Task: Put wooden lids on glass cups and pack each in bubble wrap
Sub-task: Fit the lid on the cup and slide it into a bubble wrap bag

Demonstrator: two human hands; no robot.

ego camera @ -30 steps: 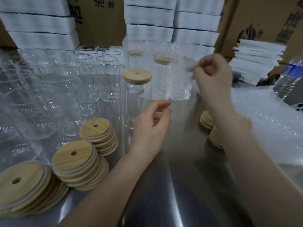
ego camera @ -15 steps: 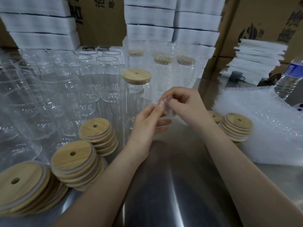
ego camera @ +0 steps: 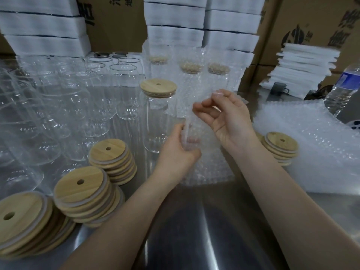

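A glass cup (ego camera: 155,123) with a wooden lid (ego camera: 158,88) stands upright at the middle of the steel table. Just right of it, both hands hold a clear bubble wrap bag (ego camera: 206,158) that hangs down to the table. My left hand (ego camera: 178,152) grips its left edge low down. My right hand (ego camera: 228,117) pinches the upper edge with thumb and fingertips. Three wrapped, lidded cups (ego camera: 191,75) stand behind. Stacks of wooden lids (ego camera: 85,193) lie at the front left, and another lid stack (ego camera: 280,147) sits at the right.
Many bare glass cups (ego camera: 81,98) crowd the left half of the table. A pile of bubble wrap bags (ego camera: 315,145) lies at the right, beside a water bottle (ego camera: 344,88). White foam stacks (ego camera: 175,18) and cardboard boxes (ego camera: 311,20) line the back.
My right hand came down from the back with a bubble wrap bag and met my left hand. Both hands now hold the bag, which hangs lower and more spread out.
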